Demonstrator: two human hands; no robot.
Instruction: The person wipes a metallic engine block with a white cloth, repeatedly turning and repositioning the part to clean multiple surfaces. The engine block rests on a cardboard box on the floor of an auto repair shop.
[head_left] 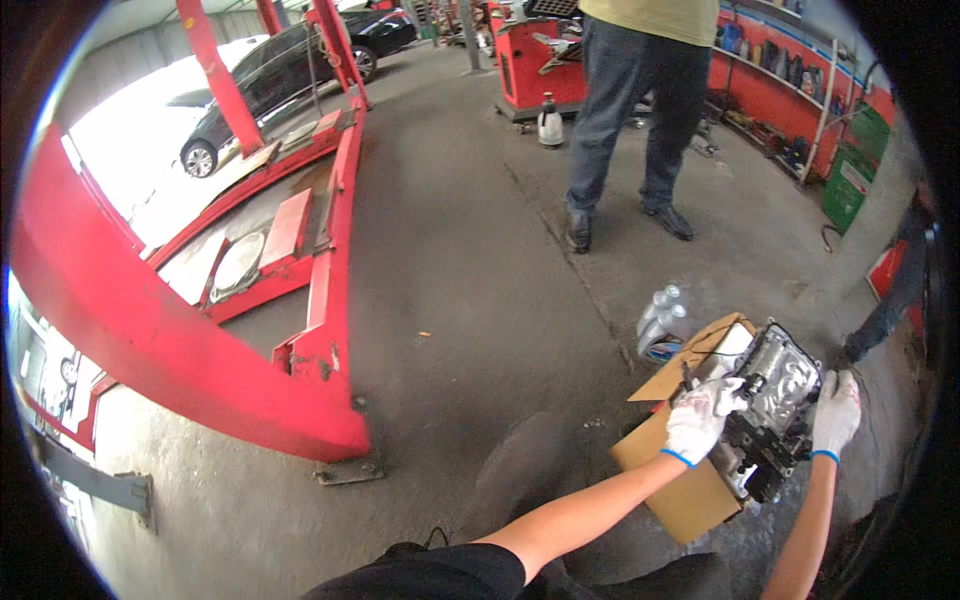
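Note:
A silver-and-black machine part (785,375), like a gearbox valve unit, sits tilted at the lower right, over or beside an opened cardboard box (690,500). My left hand (697,418), in a white knit glove with a blue cuff, grips its left side with curled fingers. Gloved the same way, my right hand (837,412) holds the opposite edge, its fingertips partly hidden behind the part. Dark cable-like pieces run near the box's upper flap (675,378). How far the part rests in the box cannot be made out.
Grey bottles (662,322) stand just beyond the box. Someone in jeans (625,110) stands ahead, near a red tool cart (540,70) and a spray bottle (549,125). A red lift frame (180,340) fills the left; a pillar (870,220) rises at right near another person's leg (880,310).

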